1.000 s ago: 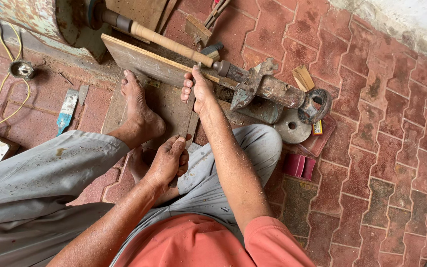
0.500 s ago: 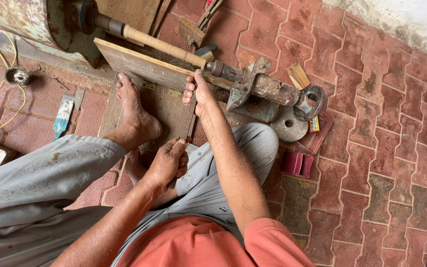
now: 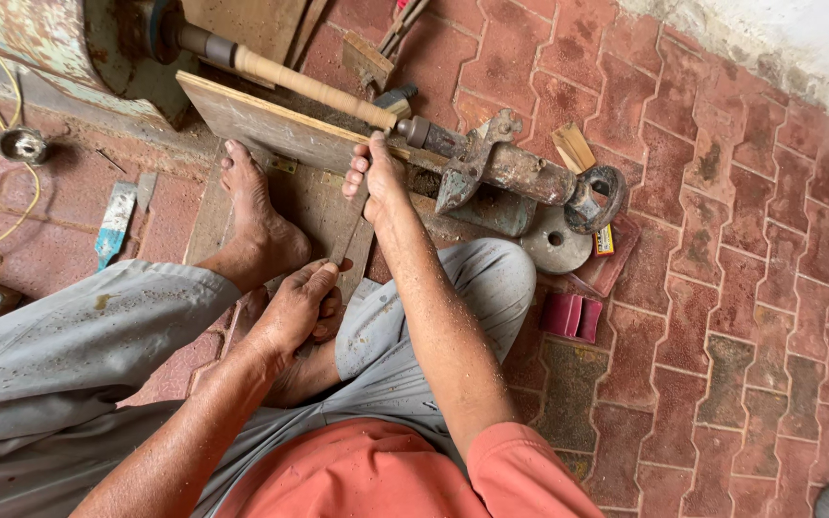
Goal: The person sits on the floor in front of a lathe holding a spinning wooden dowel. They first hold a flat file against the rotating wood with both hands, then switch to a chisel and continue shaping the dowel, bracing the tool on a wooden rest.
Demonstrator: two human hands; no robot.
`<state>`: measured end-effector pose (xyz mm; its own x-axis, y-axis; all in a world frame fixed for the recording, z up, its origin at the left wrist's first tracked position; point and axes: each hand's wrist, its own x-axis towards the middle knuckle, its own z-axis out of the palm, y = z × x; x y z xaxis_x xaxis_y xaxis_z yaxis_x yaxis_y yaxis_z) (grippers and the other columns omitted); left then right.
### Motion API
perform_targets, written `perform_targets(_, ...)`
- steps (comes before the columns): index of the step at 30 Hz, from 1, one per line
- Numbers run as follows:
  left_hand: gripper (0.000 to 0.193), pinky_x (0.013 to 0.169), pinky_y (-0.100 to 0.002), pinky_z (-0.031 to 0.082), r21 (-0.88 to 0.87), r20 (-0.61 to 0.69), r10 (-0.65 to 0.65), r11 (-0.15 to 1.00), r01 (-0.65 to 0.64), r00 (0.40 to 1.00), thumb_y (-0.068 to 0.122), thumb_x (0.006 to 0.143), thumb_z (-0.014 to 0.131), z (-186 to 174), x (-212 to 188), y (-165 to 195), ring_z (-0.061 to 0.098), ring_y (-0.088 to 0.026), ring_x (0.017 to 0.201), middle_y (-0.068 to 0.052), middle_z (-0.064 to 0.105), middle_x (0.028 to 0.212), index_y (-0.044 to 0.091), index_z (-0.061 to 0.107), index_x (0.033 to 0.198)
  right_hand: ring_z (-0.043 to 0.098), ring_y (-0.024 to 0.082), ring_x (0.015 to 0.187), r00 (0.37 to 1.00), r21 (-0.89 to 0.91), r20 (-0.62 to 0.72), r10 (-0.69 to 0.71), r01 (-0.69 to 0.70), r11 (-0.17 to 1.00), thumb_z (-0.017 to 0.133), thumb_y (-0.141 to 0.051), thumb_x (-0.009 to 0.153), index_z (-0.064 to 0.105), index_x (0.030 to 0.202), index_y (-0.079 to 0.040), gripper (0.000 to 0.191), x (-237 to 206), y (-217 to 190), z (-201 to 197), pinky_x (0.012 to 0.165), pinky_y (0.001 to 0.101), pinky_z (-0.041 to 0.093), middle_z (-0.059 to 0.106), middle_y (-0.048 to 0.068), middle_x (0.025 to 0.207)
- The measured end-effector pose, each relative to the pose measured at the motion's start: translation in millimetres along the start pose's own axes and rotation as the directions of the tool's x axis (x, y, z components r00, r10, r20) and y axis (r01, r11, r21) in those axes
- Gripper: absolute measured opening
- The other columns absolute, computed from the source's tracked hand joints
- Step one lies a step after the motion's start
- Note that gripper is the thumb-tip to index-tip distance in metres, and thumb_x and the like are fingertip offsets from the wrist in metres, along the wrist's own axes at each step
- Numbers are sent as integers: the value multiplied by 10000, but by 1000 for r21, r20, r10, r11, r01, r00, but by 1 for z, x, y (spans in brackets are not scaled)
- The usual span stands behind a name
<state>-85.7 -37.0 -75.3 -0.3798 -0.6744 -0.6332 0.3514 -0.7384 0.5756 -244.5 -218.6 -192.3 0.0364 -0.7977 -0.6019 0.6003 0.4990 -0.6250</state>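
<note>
Seated on a floor of interlocking red brick pavers [image 3: 722,317], we see a person at a low floor lathe, a pale wooden spindle [image 3: 309,88] mounted between a worn green drum [image 3: 40,38] and a rusty tailstock [image 3: 520,173]. The right hand [image 3: 376,177] is curled around the upper end of a long chisel [image 3: 349,235], pressing it to a plank rest [image 3: 271,129] just below the spindle; the left hand [image 3: 301,305] is clenched on the chisel's lower end. A bare foot [image 3: 256,221] braces the board (sawdust flecks the grey trousers). A whitewashed wall [image 3: 779,43] edges the paving.
</note>
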Motion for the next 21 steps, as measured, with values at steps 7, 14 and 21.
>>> perform_targets(7, 396, 385, -264, 268, 27, -55, 10, 1000, -9, 998, 306, 1052, 448, -8, -4, 6, 297, -94, 427, 9, 375, 631, 25, 556, 1309, 421, 88, 536, 1000, -17, -6, 21, -21, 1000, 520, -516, 1052, 557, 910, -108, 433, 8, 11, 12, 449, 279, 379, 445, -46, 654)
perform_targets(14, 390, 394, -253, 276, 56, -99, 33, 998, -27, 995, 321, 1059, 450, -25, -8, 15, 315, -87, 438, 18, 392, 646, 26, 578, 1279, 414, 104, 520, 999, -39, 12, 40, -39, 998, 501, -533, 1030, 554, 893, -101, 456, 19, 23, 34, 439, 291, 375, 433, -39, 643)
perform_targets(21, 390, 398, -263, 290, 57, -73, 51, 997, -47, 996, 320, 1064, 445, -29, -7, 15, 330, -97, 436, 6, 390, 636, 12, 567, 1270, 409, 102, 525, 999, -39, 28, 27, -26, 999, 493, -539, 1039, 548, 888, -100, 468, 18, 23, 37, 447, 288, 375, 428, -40, 645)
